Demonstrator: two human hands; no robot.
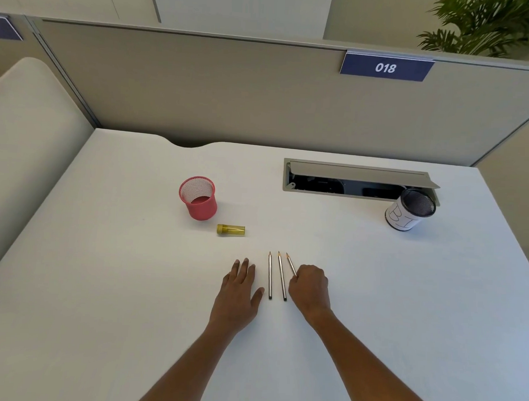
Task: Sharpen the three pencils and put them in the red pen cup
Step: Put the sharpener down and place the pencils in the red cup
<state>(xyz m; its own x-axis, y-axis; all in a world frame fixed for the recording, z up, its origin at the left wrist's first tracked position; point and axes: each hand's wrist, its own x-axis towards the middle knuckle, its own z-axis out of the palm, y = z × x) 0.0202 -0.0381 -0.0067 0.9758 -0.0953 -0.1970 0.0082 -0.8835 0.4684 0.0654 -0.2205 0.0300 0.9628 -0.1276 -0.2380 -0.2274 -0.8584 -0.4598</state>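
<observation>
So, head view: white desk (105, 254) seen from above, both forearms reaching in from the bottom edge. Left hand (242, 286) lies flat, palm down on the desk, fingers straight and together, holding nothing. It sits just left of the pencils, apart from them. Right hand (309, 287) has its fingers curled over the rear part of the right pencil (291, 265), gripping it. Only the front stretch with the tip shows past the knuckles, angled up-left. Left pencil (270, 278) and middle pencil (282, 277) lie flat between the two hands, nearly parallel, tips pointing away from the person, dark ends toward them. All three tips sit close together in a row. Yellow sharpener (230, 230) lies on its side further out, left of the pencil tips, well apart from both hands. Red pen cup (203, 210) stands upright just beyond the sharpener, mesh wall, red bottom visible through the open top. Far right: black mesh cup (402, 218) wrapped in white paper with handwritten letters, at the corner of an open cable hatch (357, 173) in the desk. Behind: beige partition (201, 87) with a blue "018" sign (385, 68); plant (488, 25) top right.
</observation>
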